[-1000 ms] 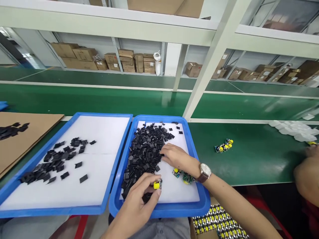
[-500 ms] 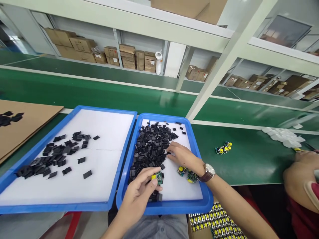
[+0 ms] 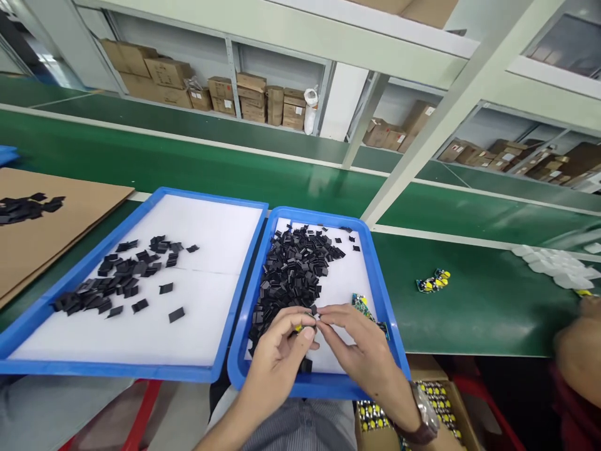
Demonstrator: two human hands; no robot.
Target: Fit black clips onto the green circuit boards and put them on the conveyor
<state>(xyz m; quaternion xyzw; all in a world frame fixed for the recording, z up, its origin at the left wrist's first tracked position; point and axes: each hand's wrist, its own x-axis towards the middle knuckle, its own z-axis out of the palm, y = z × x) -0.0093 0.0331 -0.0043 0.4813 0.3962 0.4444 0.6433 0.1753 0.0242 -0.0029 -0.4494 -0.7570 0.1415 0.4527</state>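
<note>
My left hand (image 3: 277, 351) pinches a small circuit board with a yellow component (image 3: 299, 327), mostly hidden by the fingers. Meeting it at the fingertips is my right hand (image 3: 364, 344), closed in a pinch on a small black piece (image 3: 314, 309) at the board's edge. Both hands are above a blue tray (image 3: 389, 300) with a white lining. A heap of small folded black pieces (image 3: 291, 263) covers its left side. More circuit boards (image 3: 361, 305) lie in the tray beyond my right hand, partly covered by it.
Left of this tray stands another blue tray (image 3: 213, 369) with scattered black pieces. Cardboard (image 3: 79, 232) lies farther left. Several boards (image 3: 432, 283) rest on the green table (image 3: 474, 313), near white parts (image 3: 558, 266). A box of boards (image 3: 462, 407) is below. A co-worker's blurred arm (image 3: 582, 341) is at right.
My right hand has moved from the heap's edge toward me and now meets my left hand at the board. The view has shifted slightly.
</note>
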